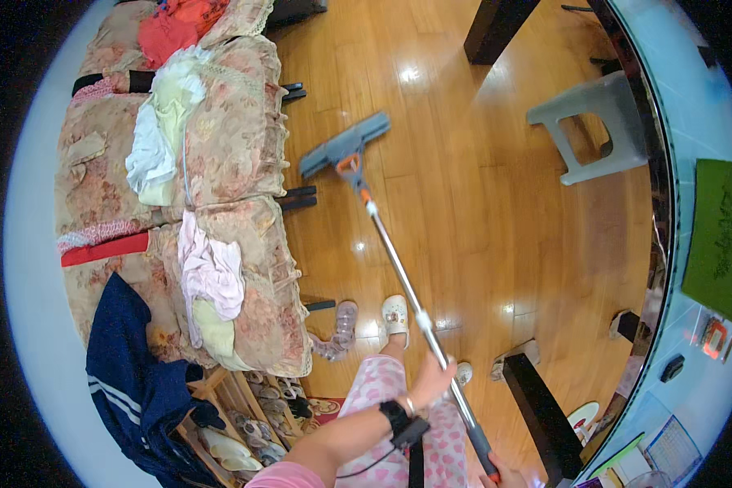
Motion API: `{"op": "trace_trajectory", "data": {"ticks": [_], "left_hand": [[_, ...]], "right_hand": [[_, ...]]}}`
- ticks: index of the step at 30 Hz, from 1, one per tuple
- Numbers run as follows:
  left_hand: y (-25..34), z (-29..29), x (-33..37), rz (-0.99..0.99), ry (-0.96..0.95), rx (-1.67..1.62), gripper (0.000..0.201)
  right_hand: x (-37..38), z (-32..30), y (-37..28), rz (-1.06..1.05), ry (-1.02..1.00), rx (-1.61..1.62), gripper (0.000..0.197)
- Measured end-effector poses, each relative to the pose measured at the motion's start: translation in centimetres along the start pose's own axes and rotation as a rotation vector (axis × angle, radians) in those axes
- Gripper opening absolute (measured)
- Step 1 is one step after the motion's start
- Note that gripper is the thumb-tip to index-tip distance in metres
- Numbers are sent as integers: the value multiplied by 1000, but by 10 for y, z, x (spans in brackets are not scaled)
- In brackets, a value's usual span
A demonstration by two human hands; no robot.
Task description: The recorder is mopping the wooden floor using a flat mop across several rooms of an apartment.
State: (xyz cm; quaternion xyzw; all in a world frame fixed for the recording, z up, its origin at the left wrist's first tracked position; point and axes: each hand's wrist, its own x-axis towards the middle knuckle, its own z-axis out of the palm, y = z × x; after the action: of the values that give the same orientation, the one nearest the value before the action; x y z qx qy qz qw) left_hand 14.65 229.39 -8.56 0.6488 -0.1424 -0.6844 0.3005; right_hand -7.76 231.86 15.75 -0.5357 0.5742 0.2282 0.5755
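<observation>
A long mop stretches away from me across the wood floor. Its metal pole [396,264] slants up to the left, ending in a wide grey mop head [346,146] with an orange clip, which lies on the boards near the sofa. My left hand [433,378], with a dark watch on the wrist, is wrapped round the lower part of the pole. At the bottom edge my right hand [504,474] grips the dark handle end; part of it is cut off by the frame.
A floral sofa [236,154] piled with clothes lines the left, with a pink boot [344,321] beside it. Below stands a wooden shoe rack [211,390]. To the right are a grey plastic stool [618,102], a glass-topped table [677,268] and a dark table leg [538,415].
</observation>
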Motion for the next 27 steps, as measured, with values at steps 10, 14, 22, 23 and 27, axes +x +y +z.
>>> {"op": "trace_trajectory", "data": {"ticks": [10, 14, 22, 23, 27], "left_hand": [[91, -87, 38, -1, 248, 97, 14], [122, -108, 78, -18, 202, 85, 18], [1, 16, -12, 43, -66, 277, 22], [0, 35, -38, -60, -161, 204, 26], [-50, 89, -127, -124, -310, 418, 48]], "right_hand": [[63, -2, -94, -46, 145, -37, 47], [105, -1, -104, -189, 299, -34, 51], [-33, 54, 16, 143, 301, 366, 47], [-62, 57, 27, 295, 200, 380, 47], [-171, 76, 18, 393, 186, 143, 45]]}}
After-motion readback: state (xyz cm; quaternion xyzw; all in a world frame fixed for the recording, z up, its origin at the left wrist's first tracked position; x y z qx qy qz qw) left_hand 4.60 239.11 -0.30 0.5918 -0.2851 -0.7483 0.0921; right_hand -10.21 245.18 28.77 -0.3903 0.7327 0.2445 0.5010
